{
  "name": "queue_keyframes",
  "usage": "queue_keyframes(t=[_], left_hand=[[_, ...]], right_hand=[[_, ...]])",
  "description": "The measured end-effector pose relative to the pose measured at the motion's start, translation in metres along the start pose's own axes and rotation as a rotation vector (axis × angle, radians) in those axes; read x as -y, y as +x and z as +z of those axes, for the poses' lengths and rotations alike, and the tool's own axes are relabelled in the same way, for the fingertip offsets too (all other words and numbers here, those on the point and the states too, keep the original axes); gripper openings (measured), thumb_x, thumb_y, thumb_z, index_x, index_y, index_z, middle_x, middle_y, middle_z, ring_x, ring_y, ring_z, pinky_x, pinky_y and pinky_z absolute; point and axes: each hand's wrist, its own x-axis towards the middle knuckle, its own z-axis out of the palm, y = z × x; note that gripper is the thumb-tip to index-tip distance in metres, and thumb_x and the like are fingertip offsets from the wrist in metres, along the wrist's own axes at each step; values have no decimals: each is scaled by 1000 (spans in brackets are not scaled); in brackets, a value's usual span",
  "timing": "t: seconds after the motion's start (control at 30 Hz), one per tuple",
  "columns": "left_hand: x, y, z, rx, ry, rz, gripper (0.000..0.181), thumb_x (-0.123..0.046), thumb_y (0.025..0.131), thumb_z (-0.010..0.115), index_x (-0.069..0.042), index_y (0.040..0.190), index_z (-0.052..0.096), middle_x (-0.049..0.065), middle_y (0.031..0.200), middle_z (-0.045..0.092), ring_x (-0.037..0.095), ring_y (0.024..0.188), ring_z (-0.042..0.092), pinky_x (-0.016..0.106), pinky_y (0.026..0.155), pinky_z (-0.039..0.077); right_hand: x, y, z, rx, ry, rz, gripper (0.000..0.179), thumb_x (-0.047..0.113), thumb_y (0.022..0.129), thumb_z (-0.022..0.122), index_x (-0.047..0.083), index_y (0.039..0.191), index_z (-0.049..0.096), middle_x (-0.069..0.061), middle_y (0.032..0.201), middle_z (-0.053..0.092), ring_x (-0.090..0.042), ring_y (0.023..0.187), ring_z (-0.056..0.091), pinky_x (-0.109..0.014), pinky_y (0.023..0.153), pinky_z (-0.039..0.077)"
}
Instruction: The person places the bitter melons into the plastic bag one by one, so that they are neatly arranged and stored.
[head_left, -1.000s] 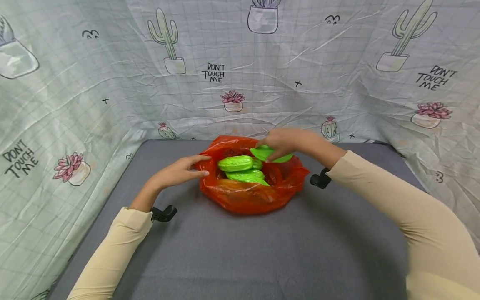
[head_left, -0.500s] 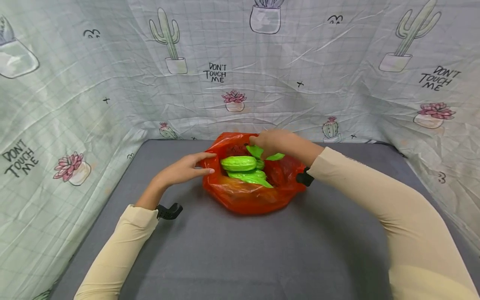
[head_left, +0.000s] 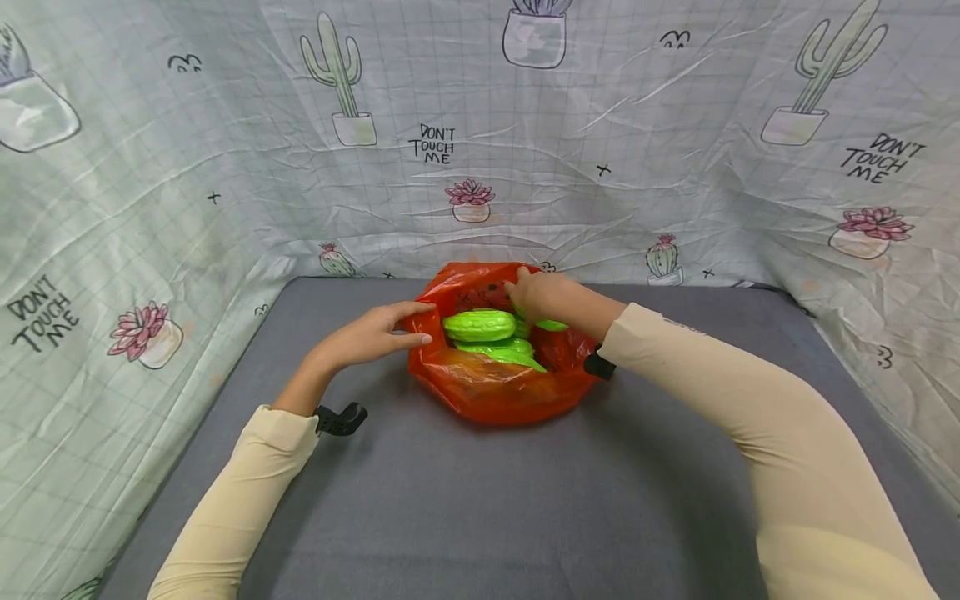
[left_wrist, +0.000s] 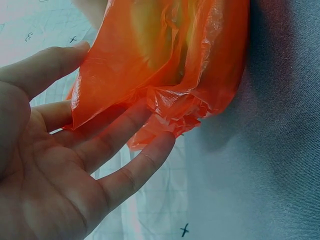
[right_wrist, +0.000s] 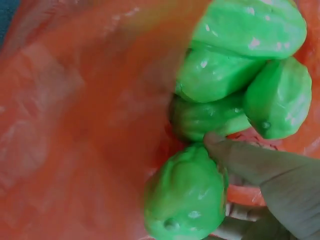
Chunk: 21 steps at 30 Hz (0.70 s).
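Observation:
An orange-red plastic bag (head_left: 502, 404) sits at the back of the table with its mouth spread wide. Several glossy bright-green ridged fruits (head_left: 480, 325) are piled inside. My left hand (head_left: 375, 335) rests at the bag's left rim; in the left wrist view its fingers (left_wrist: 142, 167) are fairly straight and touch the plastic, partly behind it. Reaching into the bag from the right, my right hand (head_left: 551, 298) grips one green ridged fruit (right_wrist: 187, 195), thumb against its top and fingers behind it. Much of that fruit is hidden by the hand in the head view.
A grey cloth table (head_left: 480, 492) spreads in front of the bag. Behind and at both sides hangs a pale curtain (head_left: 555, 167) printed with cacti. In the right wrist view, a fold of the bag (right_wrist: 90, 120) covers the left side.
The right hand has lowered the green ridged fruit from the bag's right rim into the bag, moving left. The left hand has shifted slightly to the right, staying at the rim.

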Motion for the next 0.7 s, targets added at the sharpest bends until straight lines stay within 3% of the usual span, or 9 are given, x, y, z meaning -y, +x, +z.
queue_keyframes(t=[0.1,0.23,0.43,0.57,0.7], left_hand=[[-1,0,0,0,11,-1,64,-35,100,66,-6,153,45,13,156,45,32,144,38,54,115,34],[0,0,-1,-4,14,3,64,-34,100,66,-5,153,45,13,156,45,32,144,39,54,116,33],[2,1,1,-1,12,-1,64,-34,99,67,-6,153,45,14,156,45,32,144,39,54,115,34],[2,2,1,4,10,3,65,-33,99,67,-4,152,45,15,155,45,33,143,40,55,115,34],[1,4,1,9,12,-2,64,-32,99,67,-5,153,45,14,155,45,32,144,39,54,116,33]], right_hand=[[-6,0,-5,39,-4,-22,78,32,98,67,9,161,27,-25,151,34,-36,122,54,-51,102,47],[-18,-3,-12,57,44,-105,55,14,98,64,8,150,47,-19,143,47,-31,126,47,-48,104,45],[-40,-1,-4,12,145,-238,53,10,91,76,8,141,56,-19,143,50,-34,130,47,-47,106,46],[-49,1,4,27,209,-226,57,15,89,81,12,140,57,-17,131,57,-30,111,57,-42,93,53],[-52,2,8,48,218,-202,58,18,86,83,11,139,59,-12,114,62,-23,91,58,-34,80,54]])
